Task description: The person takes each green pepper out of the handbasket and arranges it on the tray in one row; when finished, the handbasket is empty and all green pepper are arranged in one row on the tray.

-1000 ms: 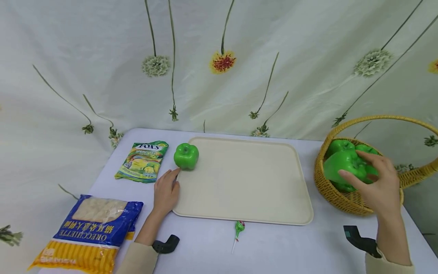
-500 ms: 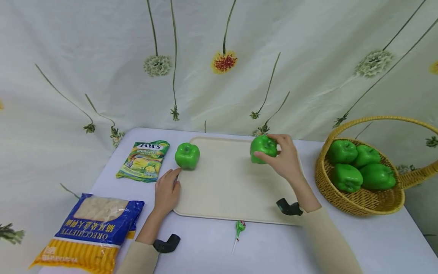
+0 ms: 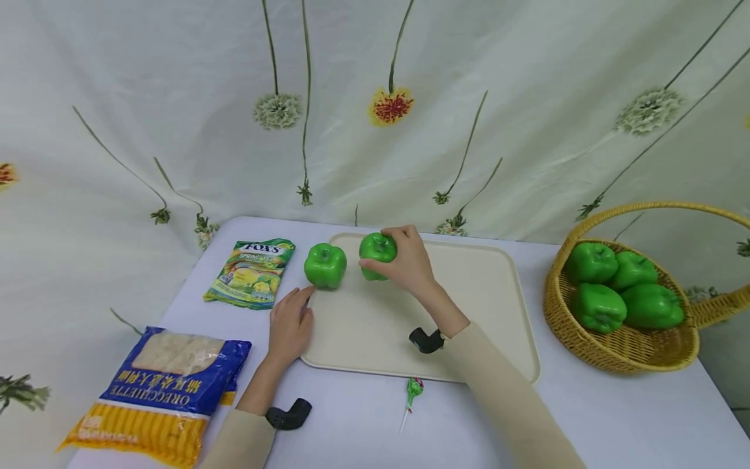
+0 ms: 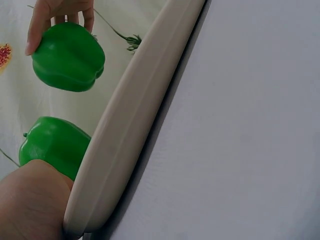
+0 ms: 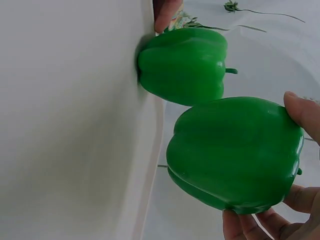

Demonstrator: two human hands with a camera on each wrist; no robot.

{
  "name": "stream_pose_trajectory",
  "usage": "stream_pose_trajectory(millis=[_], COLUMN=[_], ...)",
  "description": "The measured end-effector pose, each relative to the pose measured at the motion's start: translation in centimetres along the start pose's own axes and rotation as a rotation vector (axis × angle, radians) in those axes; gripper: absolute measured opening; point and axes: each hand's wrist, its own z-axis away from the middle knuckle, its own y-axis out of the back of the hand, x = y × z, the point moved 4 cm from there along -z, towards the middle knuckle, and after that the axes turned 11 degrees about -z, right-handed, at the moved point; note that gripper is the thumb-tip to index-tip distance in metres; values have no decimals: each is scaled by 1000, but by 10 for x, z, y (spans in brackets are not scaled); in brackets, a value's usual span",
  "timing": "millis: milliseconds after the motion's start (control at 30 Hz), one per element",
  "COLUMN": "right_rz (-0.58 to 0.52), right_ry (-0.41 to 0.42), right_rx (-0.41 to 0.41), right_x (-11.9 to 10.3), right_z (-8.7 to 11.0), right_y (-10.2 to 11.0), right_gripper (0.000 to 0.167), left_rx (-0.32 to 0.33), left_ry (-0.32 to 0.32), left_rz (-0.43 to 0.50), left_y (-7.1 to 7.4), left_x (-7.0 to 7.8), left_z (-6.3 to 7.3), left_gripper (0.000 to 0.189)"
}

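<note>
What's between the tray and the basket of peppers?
Just a bare strip of white tabletop between the tray and the basket, with nothing lying on it; the head view shows this.

Pepper (image 3: 325, 266) on far-left corner of tray (image 3: 351, 332); peppers (image 3: 599, 308) in basket (image 3: 629, 363) right; lollipop (image 3: 414, 387) before; snack bag (image 3: 250, 273) left

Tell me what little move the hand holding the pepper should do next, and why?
I'd say the right hand should gently lower its held pepper onto the tray, beside the other pepper. Its fingers grip it above the tray, not touching down, and there is bare tray right beside the other pepper.
</note>
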Motion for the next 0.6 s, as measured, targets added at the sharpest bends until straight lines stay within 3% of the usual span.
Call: stream_pose_trajectory(millis=[333, 600], right_rz=[66, 95], right_ry=[-24, -30], right_rx=[-44, -87], right_x=[10, 16], right_z=[-3, 0], right_y=[-30, -35], right_gripper=[70, 78], left_rx=[13, 10], left_ry=[-11, -8], left_rz=[-5, -7], left_y=[-1, 0], left_x=[0, 0], left_z=[0, -1], left_gripper=[43, 43])
